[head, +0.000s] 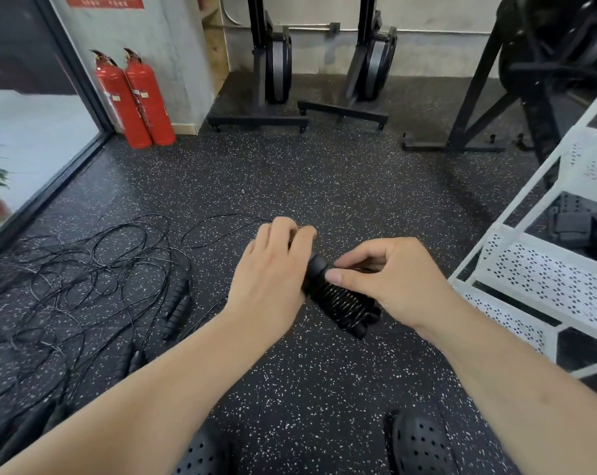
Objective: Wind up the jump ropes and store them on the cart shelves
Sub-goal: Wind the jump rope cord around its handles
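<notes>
Between my hands is a jump rope: black handles with thin black cord coiled round them in tight turns. My left hand grips the upper end of the handles, fingers curled over them. My right hand pinches the cord against the bundle with thumb and fingers. A loose length of the cord runs off to the left across the floor. More jump ropes lie tangled on the floor at the left, their black handles beside them. The white cart with perforated shelves stands at the right.
Two red fire extinguishers lean at the wall corner, back left. Black gym machines stand along the back wall, and a black rack at the back right. Dark items lie on a cart shelf. My black shoes are at the bottom.
</notes>
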